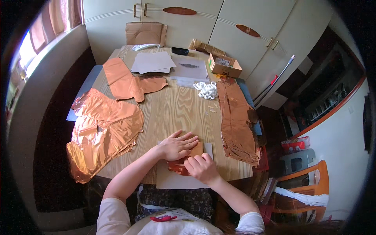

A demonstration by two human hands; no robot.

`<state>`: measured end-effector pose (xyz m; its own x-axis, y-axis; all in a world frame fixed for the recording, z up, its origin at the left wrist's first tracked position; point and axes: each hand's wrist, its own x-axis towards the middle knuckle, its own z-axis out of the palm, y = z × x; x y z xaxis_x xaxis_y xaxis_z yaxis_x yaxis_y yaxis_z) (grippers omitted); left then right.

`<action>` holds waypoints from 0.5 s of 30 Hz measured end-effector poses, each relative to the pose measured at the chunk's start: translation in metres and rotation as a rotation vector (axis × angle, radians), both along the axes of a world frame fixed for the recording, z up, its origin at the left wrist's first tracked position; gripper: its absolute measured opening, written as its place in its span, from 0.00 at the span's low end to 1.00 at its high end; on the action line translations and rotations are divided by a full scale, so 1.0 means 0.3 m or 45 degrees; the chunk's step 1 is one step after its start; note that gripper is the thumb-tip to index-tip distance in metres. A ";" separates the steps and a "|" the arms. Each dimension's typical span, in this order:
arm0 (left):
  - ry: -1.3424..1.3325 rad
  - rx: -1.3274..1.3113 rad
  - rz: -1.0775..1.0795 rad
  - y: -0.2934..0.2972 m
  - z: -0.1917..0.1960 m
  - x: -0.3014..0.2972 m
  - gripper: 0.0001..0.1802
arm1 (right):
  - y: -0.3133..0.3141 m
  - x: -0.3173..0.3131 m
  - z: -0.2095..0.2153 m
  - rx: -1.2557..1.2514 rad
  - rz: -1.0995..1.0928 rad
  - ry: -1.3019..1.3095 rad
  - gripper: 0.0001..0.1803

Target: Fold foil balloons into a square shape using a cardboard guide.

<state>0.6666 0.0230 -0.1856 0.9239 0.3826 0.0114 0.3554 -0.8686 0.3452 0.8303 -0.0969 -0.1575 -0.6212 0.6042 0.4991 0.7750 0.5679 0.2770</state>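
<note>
A copper-coloured foil balloon, folded into a small bundle, lies on a white sheet at the table's near edge. My left hand rests flat across its upper part, fingers stretched out. Curled fingers of my right hand grip the foil at its right side; the fingertips are partly hidden. Beside my left arm, flat shiny foil balloons spread over the table's left side. Behind them sits another flat copper foil balloon. To the right lies a long stack of folded copper foil.
White rings form a pile beyond my hands, with several small pale pieces near it. Farther back are white sheets, clear plastic bags, a black tray and an open cardboard box. A wooden chair stands right of the table.
</note>
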 end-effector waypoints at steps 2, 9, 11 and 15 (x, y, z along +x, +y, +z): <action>0.011 -0.018 0.001 -0.006 0.020 0.000 0.32 | -0.015 0.001 -0.001 -0.069 -0.012 -0.013 0.03; 0.002 -0.005 -0.007 0.001 0.006 0.000 0.32 | -0.070 0.034 -0.026 -0.244 0.022 0.046 0.10; -0.004 -0.007 -0.011 0.001 0.004 0.000 0.32 | -0.096 0.036 -0.006 -0.328 0.000 0.104 0.19; 0.048 -0.055 -0.027 0.004 0.011 0.000 0.35 | -0.139 0.034 0.033 -0.446 -0.023 0.184 0.34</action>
<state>0.6665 0.0244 -0.1823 0.9312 0.3624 -0.0394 0.3505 -0.8605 0.3696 0.8405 -0.1385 -0.1478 -0.5473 0.7638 0.3421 0.8026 0.5948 -0.0441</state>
